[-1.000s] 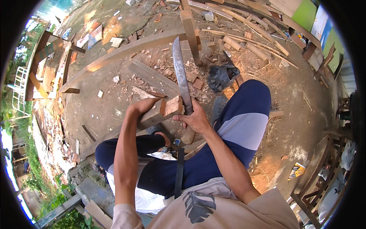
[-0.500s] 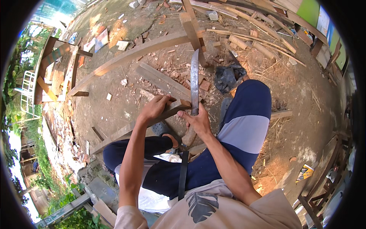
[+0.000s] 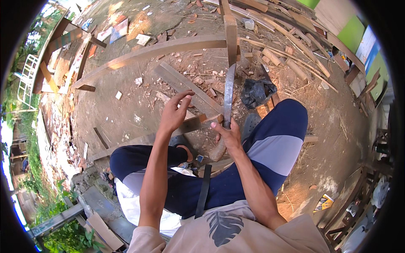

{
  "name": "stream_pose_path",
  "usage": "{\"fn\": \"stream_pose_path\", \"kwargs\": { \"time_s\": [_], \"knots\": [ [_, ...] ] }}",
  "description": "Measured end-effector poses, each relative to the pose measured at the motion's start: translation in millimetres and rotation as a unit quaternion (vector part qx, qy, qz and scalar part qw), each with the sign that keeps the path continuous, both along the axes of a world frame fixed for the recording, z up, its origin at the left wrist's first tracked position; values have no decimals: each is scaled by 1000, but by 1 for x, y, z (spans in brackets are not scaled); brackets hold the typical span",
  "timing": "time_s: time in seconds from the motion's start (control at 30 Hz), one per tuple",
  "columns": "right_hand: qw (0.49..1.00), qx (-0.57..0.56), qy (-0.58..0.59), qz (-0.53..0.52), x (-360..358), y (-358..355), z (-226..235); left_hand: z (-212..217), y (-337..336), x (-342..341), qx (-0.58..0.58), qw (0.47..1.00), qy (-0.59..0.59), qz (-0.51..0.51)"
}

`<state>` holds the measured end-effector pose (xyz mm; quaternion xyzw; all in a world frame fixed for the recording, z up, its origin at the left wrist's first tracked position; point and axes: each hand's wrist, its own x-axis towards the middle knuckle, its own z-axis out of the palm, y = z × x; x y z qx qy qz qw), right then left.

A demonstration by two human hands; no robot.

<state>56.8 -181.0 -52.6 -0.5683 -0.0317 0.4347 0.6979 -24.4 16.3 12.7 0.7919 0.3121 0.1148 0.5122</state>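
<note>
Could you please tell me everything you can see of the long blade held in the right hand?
The long blade is a narrow, grey, slightly curved strip that looks like worn metal. It points up and away from the person, seen nearly edge-on. The right hand grips its lower end, hiding the handle. Its lower part stands beside the end of a wooden piece; whether they touch cannot be told. The left hand hovers with spread fingers, apart from the blade. Wood scraps lie on the dirt ground behind.

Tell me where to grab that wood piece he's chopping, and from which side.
Grip the wood piece at its left end, coming from the person's left, about where the left hand hovers. It lies roughly crosswise, and the long blade in the right hand stands over its right end, so the left end keeps fingers furthest from the edge.
</note>
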Motion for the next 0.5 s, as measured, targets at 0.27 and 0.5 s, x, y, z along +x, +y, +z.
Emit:
{"fn": "stream_pose_path", "kwargs": {
  "time_s": [0.27, 0.5],
  "knots": [
    [999, 21, -9, 41, 3, -6, 4, -5, -6, 2, 97, 963, 62, -241],
    [998, 28, 0, 51, 5, -9, 10, -8, 2, 0, 1, 973, 136, -185]
  ]
}}
